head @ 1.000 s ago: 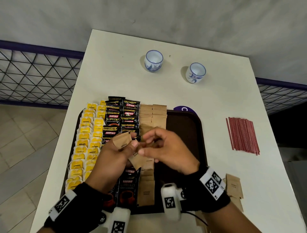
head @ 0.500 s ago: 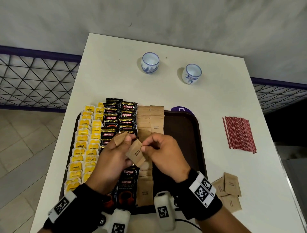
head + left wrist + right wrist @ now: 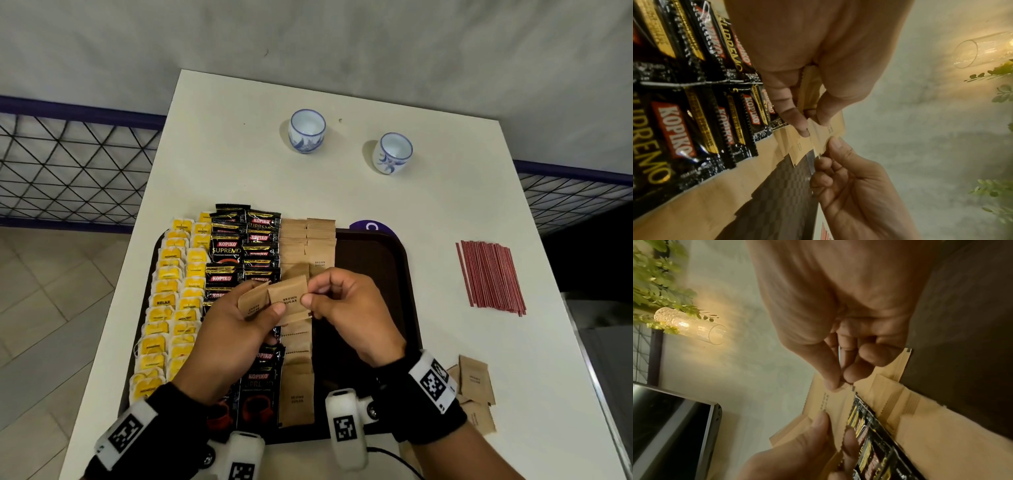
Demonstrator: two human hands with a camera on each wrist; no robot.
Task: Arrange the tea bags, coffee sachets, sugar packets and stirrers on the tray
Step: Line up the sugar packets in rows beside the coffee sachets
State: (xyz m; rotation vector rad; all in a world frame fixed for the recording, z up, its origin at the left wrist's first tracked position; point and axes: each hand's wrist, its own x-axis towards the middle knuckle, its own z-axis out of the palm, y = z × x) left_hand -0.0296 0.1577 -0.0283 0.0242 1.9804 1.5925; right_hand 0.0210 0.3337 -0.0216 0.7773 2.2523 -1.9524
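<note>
The left hand grips a small fan of brown sugar packets; the right hand pinches the top packet by its edge. It should peel off alone — then lie square in the sugar column.

I see two brown sugar packets held up over the dark tray, and I think a few more sit behind them in the left hand, while the right hand pinches the front one's edge. On the tray lie yellow tea bags in two rows on the left, black coffee sachets next, then flat sugar packets. The red stirrers lie together on the table to the right, and some loose sugar packets lie near the right wrist.
</note>
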